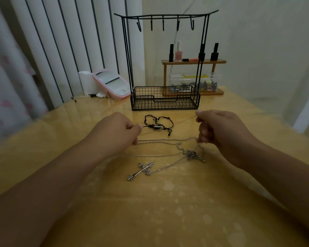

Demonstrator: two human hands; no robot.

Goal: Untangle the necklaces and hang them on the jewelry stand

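Silver chains stretched between our two hands

Our left hand (120, 132) and right hand (219, 129) each pinch the thin silver necklaces (161, 140), knotted near a pendant (192, 155); the cross (142, 170) lies on the bench (168, 202) before the jewelry stand (165, 97)

Near half of the bench (168, 211) is open, only both forearms cross it. Mid bench is cluttered: cross pendant (141, 170) lies flat, tangled silver chains (178, 145) stretched between left hand (118, 131) and right hand (219, 129), black cord necklace (158, 124) just beyond. Jewelry stand (165, 97) blocks the far centre; its wire basket sits low, the five hooks (163, 24) hang free, with open air between the uprights. Far left: pink mirror (112, 83) and tissue roll (86, 82). Far right: wooden shelf (194, 61) with nail polish bottles (178, 51), close behind the stand.
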